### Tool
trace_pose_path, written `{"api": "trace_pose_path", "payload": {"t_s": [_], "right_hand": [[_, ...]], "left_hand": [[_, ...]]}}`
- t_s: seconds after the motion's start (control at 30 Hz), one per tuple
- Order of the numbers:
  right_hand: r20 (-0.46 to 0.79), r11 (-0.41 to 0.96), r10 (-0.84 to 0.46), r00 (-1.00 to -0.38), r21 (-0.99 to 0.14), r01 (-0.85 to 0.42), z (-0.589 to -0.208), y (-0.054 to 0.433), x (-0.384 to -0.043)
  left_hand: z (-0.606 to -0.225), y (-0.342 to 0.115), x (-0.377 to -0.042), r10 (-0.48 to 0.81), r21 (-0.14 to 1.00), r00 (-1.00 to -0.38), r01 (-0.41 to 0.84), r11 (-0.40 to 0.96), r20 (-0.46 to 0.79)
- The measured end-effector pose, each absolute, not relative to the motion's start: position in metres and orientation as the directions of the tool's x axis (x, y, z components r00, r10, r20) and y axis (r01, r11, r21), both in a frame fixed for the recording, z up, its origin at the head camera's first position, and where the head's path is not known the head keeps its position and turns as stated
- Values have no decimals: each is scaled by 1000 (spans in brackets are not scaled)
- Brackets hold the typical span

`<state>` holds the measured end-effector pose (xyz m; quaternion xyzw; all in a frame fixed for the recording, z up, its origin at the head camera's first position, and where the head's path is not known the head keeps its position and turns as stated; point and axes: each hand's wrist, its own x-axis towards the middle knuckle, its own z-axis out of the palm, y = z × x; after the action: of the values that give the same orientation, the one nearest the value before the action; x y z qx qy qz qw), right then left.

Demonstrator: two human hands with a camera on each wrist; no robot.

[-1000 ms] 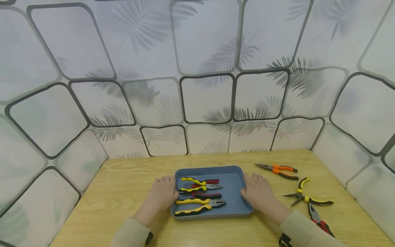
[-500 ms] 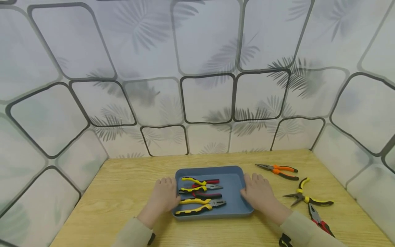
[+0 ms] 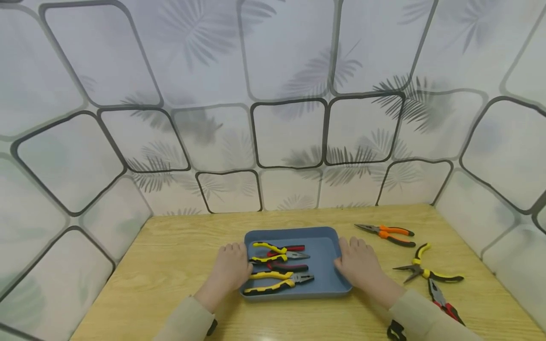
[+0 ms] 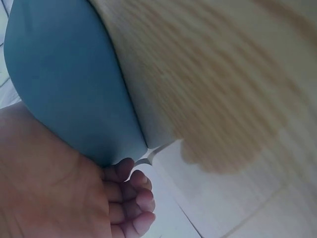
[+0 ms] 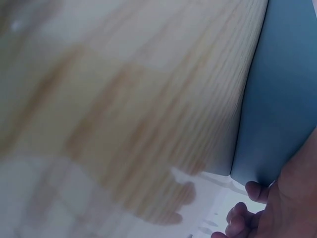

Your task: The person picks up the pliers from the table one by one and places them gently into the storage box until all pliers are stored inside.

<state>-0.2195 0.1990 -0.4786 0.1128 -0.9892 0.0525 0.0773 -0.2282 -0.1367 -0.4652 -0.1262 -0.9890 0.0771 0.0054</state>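
Note:
A blue-grey rectangular tray (image 3: 328, 265) lies on the table between both hands. My left hand (image 3: 229, 269) holds its left end, the thumb at the rim. My right hand (image 3: 360, 265) holds the right end, thumb over the rim. In the left wrist view the palm (image 4: 54, 183) lies along the tray's outer wall (image 4: 74, 84), fingers curled. Inside the tray are yellow-and-black combination pliers (image 3: 285, 281) at the front and yellow-and-black long-nose pliers (image 3: 279, 256) behind. Between and under them show red handles (image 3: 295, 247) and dark red-and-black handles (image 3: 290, 267), their other parts partly hidden.
To the right on the wood-grain table (image 3: 179, 255) lie orange-and-black long-nose pliers (image 3: 386, 233), spread yellow-and-black long-nose pliers (image 3: 422, 271) and red-handled pliers (image 3: 443, 303), partly behind the right sleeve. A patterned wall covering (image 3: 286, 137) encloses the back and sides.
My left hand has shifted slightly right against the tray's left end. The right hand keeps its hold, and the tray and pliers stay in place; the head view has tilted a little.

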Motion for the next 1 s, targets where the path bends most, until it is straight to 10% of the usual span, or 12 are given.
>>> {"api": "trace_pose_path", "payload": {"t_s": [1.0], "right_hand": [[117, 955, -254, -960, -129, -268, -473, 203, -222]], "left_hand": [[-462, -140, -229, 265, -166, -963, 268, 949, -43]]}}
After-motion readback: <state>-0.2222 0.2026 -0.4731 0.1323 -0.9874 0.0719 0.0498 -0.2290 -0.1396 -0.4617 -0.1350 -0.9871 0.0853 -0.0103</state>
